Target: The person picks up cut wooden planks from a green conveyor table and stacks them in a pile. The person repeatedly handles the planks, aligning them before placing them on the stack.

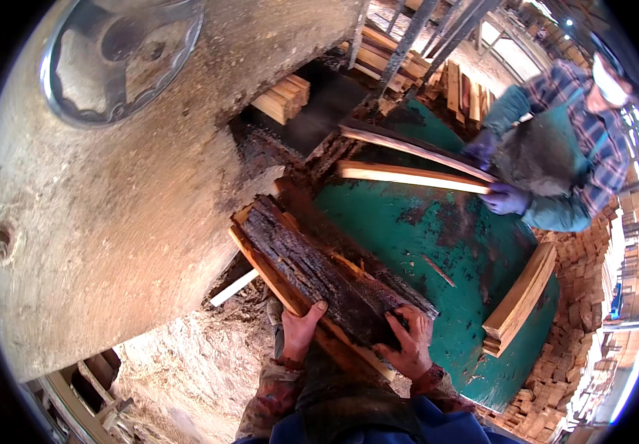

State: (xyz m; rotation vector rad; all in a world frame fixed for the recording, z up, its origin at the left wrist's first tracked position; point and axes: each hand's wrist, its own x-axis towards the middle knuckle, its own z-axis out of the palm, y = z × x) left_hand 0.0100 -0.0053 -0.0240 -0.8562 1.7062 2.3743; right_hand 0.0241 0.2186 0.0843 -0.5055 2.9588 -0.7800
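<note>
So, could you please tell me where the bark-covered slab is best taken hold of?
Probably by both long edges near its closer end, coming from the person's side: the bark-covered slab is long and broad and slants away, and the left hand and right hand are at that end.

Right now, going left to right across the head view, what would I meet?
Round silver metal handwheel, narrow straight white strip, your bare left hand, your bare right hand, stack of long tan wooden boards on the green surface.

Grey-brown bark slab (pixel 301 263) (orange-edged)
</note>
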